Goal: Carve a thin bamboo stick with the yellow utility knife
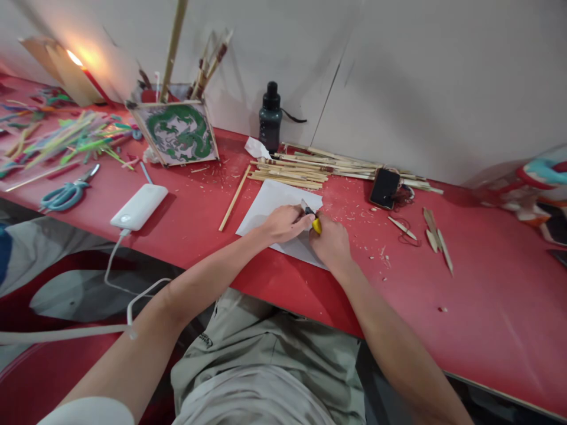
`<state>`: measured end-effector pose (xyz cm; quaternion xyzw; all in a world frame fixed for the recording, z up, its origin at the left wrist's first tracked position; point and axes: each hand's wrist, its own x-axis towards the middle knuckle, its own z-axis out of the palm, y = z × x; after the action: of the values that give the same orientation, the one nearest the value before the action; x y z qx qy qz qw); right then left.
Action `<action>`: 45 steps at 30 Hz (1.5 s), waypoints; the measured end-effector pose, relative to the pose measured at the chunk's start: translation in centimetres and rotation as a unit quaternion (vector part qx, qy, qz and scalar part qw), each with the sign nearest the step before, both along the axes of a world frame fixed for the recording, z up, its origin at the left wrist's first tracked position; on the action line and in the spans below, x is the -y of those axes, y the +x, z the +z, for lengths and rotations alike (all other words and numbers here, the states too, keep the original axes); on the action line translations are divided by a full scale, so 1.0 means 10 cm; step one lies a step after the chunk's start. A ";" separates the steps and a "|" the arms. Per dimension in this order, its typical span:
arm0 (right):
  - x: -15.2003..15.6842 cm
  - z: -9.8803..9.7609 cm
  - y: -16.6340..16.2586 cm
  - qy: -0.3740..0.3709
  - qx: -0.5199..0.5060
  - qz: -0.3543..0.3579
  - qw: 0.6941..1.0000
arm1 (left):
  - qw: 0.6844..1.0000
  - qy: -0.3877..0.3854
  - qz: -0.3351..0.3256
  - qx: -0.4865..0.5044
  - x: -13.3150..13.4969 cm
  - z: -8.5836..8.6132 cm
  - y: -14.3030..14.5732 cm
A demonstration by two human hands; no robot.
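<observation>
My right hand (331,241) is closed round a small knife with a yellow and black handle (316,225). Its short blade (305,205) points up and to the left. Close against it, my left hand (287,224) is closed with its thumb reaching to the knife; whatever its fingers hold is hidden. Both hands are over a white sheet of paper (259,208) on the red table (195,224). A single thin wooden stick (234,199) lies just left of the paper.
Bundled sticks (290,172) and a dark bottle (270,121) are along the wall. To the right lie a phone (384,188) and pointed wood pieces (432,230). Leftward are a power bank (139,206), scissors (68,193), a dragon-painted holder (181,134) and a lit candle (95,84).
</observation>
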<state>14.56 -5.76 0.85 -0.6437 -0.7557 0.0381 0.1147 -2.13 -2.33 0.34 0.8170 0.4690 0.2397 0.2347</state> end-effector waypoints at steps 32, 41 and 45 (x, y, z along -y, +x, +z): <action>-0.05 -0.07 0.07 -0.023 -0.077 0.035 0.996 | 0.995 -0.042 -0.031 0.081 -0.02 -0.01 -0.08; -0.04 -0.05 0.07 -0.023 -0.053 0.025 0.998 | 0.993 -0.047 -0.034 0.099 -0.04 -0.07 -0.06; -0.02 0.01 0.07 -0.029 -0.027 0.007 0.999 | 0.989 -0.050 -0.048 0.130 -0.03 -0.07 -0.04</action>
<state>15.21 -5.53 0.90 -0.6399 -0.7557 0.0782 0.1156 -2.50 -2.00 -0.35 0.7877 0.4059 0.3086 0.3457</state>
